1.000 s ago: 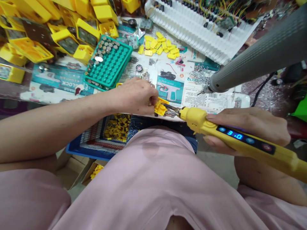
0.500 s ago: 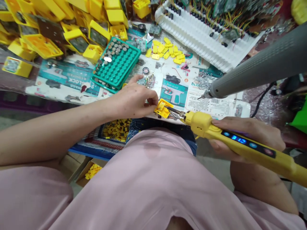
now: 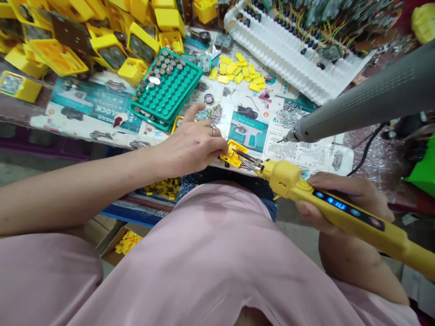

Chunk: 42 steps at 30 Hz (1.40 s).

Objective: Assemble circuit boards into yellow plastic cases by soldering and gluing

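Observation:
My right hand is wrapped round a yellow soldering iron with a lit blue number display. Its dark tip reaches into a small yellow plastic casing at the table's near edge. Thumb and fingers of my left hand pinch the casing's left side, while the index finger points away; a ring shows on one finger. Just past that hand lie a small round black part and a green tray partly filled with round silver cells. Small details inside the casing are too fine to make out.
A grey electric screwdriver slants in from the right, its bit above a pile of screws. Small yellow pieces lie mid-table. A white rack holds wired boards behind. Yellow housings crowd the back left.
My left hand has rolled a little, bringing the ring into sight, its fingers still at the casing. The soldering iron has shifted slightly, its tip staying in the casing. The view has moved a little.

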Tool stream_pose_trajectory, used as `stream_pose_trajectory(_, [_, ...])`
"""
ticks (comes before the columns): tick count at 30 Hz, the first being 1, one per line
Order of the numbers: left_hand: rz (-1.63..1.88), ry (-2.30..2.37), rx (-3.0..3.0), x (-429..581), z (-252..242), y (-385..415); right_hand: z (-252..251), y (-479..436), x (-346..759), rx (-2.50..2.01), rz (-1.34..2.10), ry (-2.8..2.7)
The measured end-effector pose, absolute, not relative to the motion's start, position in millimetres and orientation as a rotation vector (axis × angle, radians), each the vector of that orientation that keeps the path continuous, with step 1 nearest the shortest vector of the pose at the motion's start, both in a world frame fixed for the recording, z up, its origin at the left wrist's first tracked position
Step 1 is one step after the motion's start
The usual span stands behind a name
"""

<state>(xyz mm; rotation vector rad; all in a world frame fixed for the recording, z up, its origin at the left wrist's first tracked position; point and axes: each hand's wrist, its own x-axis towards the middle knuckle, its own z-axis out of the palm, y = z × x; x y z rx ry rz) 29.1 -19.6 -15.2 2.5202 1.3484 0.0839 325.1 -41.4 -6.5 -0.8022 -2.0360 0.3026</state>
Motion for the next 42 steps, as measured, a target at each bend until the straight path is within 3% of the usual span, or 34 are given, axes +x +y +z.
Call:
stream_pose_trajectory(18, [0.172,1.246,2.612,31,-25,-8,-3,-54,318,-0.835,0.427,-2.104])
stream_pose_trajectory(27, [-0.090,1.187,2.801,37,-19,-3,5,-43,312,-0.663,0.472,-2.185])
stream_pose_trajectory(33, [0.028,1.206,2.680,38,-22,-3,8,-45,315,-0.725,0.534,-2.194])
stream_pose_trajectory(42, [-0.246,1.186,2.769,44,-12,-3,9,-47,313,-0.674,0.531,-2.245])
